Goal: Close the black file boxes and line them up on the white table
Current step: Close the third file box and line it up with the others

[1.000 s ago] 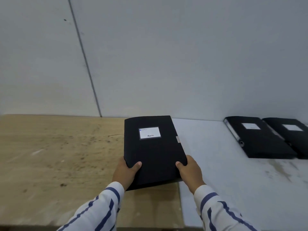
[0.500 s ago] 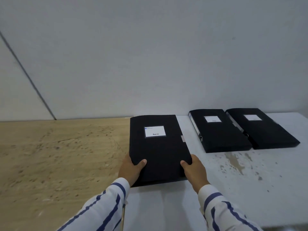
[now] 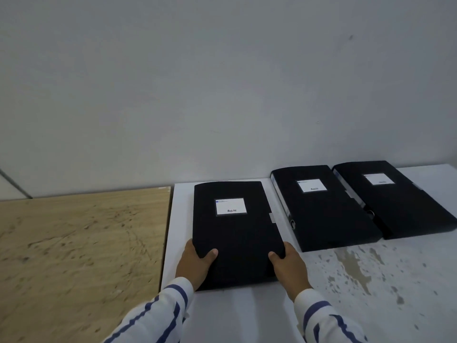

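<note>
A closed black file box (image 3: 235, 233) with a white label lies flat over the left end of the white table (image 3: 371, 288). My left hand (image 3: 195, 263) grips its near left corner and my right hand (image 3: 289, 266) grips its near right corner, thumbs on top. To its right, two more closed black file boxes lie side by side near the wall: a middle file box (image 3: 321, 211) and a right file box (image 3: 393, 199), each with a white label.
A bare wooden table (image 3: 79, 243) adjoins the white table on the left. A plain grey wall (image 3: 222, 82) runs right behind both tables. The white table's surface has brownish stains (image 3: 353, 268) in front of the two boxes.
Both hands have carried the held file box rightward, from over the wooden table onto the white table, beside the two other boxes. My view has turned right with it.
</note>
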